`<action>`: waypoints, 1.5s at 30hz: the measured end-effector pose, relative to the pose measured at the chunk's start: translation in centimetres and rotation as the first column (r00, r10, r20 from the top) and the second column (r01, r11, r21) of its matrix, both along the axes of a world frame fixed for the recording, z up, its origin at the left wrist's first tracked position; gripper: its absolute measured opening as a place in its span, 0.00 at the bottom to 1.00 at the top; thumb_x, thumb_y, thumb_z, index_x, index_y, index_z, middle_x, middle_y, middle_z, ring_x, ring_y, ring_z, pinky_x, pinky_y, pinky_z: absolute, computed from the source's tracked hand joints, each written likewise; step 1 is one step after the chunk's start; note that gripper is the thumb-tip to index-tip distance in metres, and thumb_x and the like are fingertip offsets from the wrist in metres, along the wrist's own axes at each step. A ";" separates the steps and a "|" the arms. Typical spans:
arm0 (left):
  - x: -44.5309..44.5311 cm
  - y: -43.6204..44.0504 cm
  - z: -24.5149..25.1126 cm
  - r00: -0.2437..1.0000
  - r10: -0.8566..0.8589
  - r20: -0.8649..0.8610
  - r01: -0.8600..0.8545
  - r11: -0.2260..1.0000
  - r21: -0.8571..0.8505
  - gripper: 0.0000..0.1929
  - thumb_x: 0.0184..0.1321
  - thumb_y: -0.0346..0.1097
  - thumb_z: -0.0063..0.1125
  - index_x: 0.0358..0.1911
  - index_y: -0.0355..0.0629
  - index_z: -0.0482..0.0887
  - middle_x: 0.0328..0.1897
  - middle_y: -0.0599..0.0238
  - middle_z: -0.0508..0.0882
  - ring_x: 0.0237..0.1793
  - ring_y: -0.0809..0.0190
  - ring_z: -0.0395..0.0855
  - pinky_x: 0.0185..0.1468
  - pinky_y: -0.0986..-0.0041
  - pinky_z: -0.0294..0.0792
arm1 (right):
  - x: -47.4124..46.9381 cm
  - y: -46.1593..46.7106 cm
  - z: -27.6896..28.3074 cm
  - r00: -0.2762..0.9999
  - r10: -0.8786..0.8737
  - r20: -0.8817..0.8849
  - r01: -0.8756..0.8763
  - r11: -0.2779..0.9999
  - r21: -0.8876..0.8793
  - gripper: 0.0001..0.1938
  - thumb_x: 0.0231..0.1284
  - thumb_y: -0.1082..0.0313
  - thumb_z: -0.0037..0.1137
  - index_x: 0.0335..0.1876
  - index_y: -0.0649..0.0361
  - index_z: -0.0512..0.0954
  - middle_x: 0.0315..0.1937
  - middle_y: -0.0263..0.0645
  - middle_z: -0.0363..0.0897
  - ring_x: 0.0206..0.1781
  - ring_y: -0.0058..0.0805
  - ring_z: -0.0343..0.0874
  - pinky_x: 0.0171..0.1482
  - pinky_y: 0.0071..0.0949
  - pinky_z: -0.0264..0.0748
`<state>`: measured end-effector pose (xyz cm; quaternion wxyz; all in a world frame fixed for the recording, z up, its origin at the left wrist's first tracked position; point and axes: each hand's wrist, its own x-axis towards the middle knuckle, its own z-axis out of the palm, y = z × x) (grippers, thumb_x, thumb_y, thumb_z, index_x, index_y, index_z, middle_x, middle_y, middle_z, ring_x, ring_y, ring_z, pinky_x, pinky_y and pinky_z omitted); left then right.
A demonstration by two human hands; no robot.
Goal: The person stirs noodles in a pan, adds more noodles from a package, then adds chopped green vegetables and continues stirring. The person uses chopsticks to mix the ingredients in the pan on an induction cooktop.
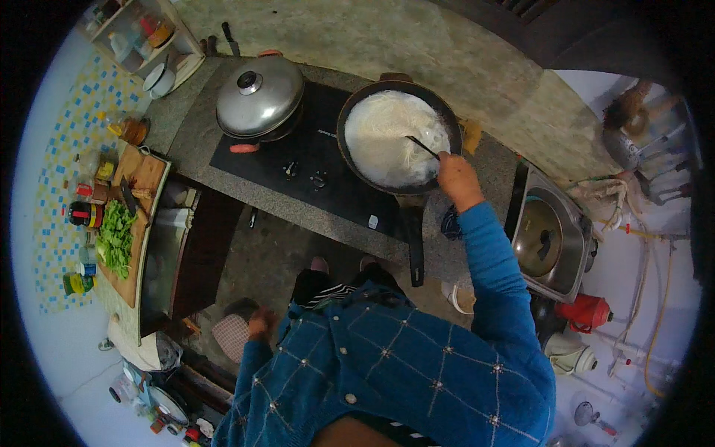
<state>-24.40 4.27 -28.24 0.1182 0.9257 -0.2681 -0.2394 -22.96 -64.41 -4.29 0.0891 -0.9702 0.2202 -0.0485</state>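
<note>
My right hand (459,180) grips dark chopsticks (423,147) at the right rim of a wok (455,131). Their tips reach into pale noodles (399,120) in white, foamy liquid. The wok stands on the right part of a black glass cooktop (313,148), its long black handle pointing towards my body. A pot with a domed steel lid (260,98) is on the left part. My left hand (261,324) hangs low beside my body, near a round checked item (230,335); its fingers are too unclear to tell whether they hold anything.
A wooden cutting board (142,167) at the left bears chopped leafy greens (117,237) and a knife (128,195). Jars and bottles line the wall beside it. At the right is a steel sink (570,251) holding a round basin (536,237), with a red thermos (586,313) near it.
</note>
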 end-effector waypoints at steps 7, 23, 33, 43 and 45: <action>-1.7 -2.4 5.7 0.987 0.157 -0.040 -0.152 0.982 0.115 0.11 0.56 0.44 0.58 0.35 0.46 0.83 0.40 0.53 0.81 0.43 0.43 0.79 0.46 0.52 0.71 | 0.8 -2.6 0.2 0.990 -0.132 0.047 0.134 0.990 -0.050 0.11 0.57 0.73 0.45 0.42 0.63 0.78 0.34 0.57 0.81 0.39 0.57 0.81 0.41 0.50 0.77; 0.3 -2.3 3.0 0.993 0.009 -0.116 0.002 0.996 0.093 0.13 0.58 0.45 0.56 0.35 0.42 0.84 0.42 0.51 0.82 0.44 0.43 0.79 0.46 0.53 0.72 | -4.3 2.2 0.6 0.998 0.034 0.044 -0.034 0.999 -0.007 0.13 0.56 0.74 0.47 0.44 0.59 0.79 0.35 0.52 0.80 0.39 0.53 0.80 0.39 0.48 0.76; 1.5 -3.7 5.1 0.985 -0.131 -0.112 0.140 0.987 0.081 0.08 0.50 0.35 0.60 0.35 0.46 0.83 0.41 0.55 0.81 0.46 0.46 0.78 0.48 0.57 0.73 | -5.6 4.4 3.0 0.983 0.177 0.054 -0.181 0.979 0.091 0.14 0.55 0.75 0.50 0.47 0.59 0.80 0.38 0.53 0.80 0.40 0.53 0.80 0.41 0.46 0.77; 0.3 -3.5 4.3 0.997 0.025 -0.076 -0.020 0.997 0.072 0.11 0.58 0.43 0.53 0.35 0.48 0.85 0.43 0.55 0.81 0.47 0.45 0.78 0.48 0.55 0.72 | -0.7 1.6 0.8 0.999 -0.032 0.041 0.031 0.999 0.012 0.11 0.55 0.73 0.45 0.40 0.61 0.78 0.35 0.55 0.80 0.41 0.56 0.80 0.42 0.49 0.77; 0.0 -3.6 4.4 0.989 0.120 -0.087 -0.108 0.986 0.129 0.11 0.60 0.44 0.51 0.35 0.48 0.86 0.44 0.55 0.81 0.48 0.46 0.78 0.49 0.56 0.72 | -0.1 0.7 0.7 0.994 -0.086 0.071 0.086 0.996 0.007 0.10 0.55 0.73 0.44 0.39 0.62 0.78 0.35 0.55 0.80 0.41 0.56 0.80 0.43 0.50 0.76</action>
